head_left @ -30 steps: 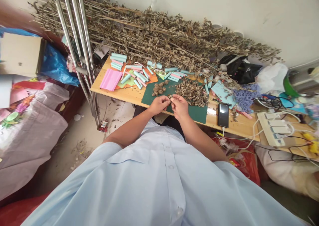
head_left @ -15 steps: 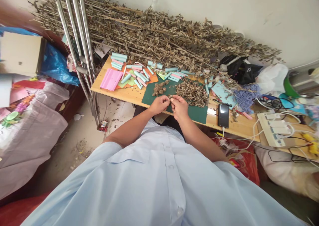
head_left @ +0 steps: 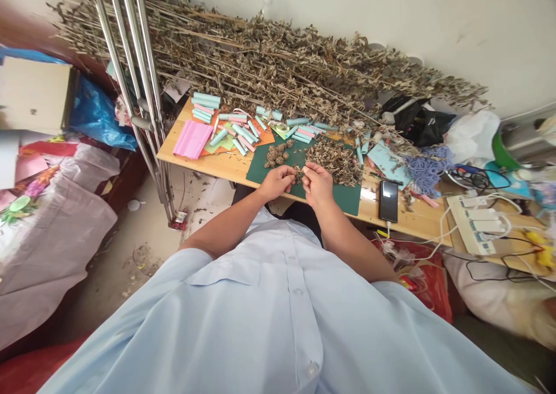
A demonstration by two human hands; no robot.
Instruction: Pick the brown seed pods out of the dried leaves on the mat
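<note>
Between hands (head_left: 278, 182) (head_left: 319, 183) — brown, crinkly clump (head_left: 297, 174)

Left hand (head_left: 277, 182) pinching small dried clump (head_left: 297, 172) over near edge of green mat (head_left: 347, 200). Right hand (head_left: 318, 184) just right of clump, fingertips together; anything between them too small to tell. Brown balls (head_left: 278, 154) grouped on mat beyond left hand; loose dried leaves (head_left: 334, 159) heaped to right. Blue and pink paper rolls (head_left: 246, 132) scattered far left, pink sheets (head_left: 192, 139) at left end of wooden table (head_left: 226, 170). Dried stalks (head_left: 269, 58) piled along far side. Phone (head_left: 388, 200) right of mat, white power strip (head_left: 471, 223) farther right.
</note>
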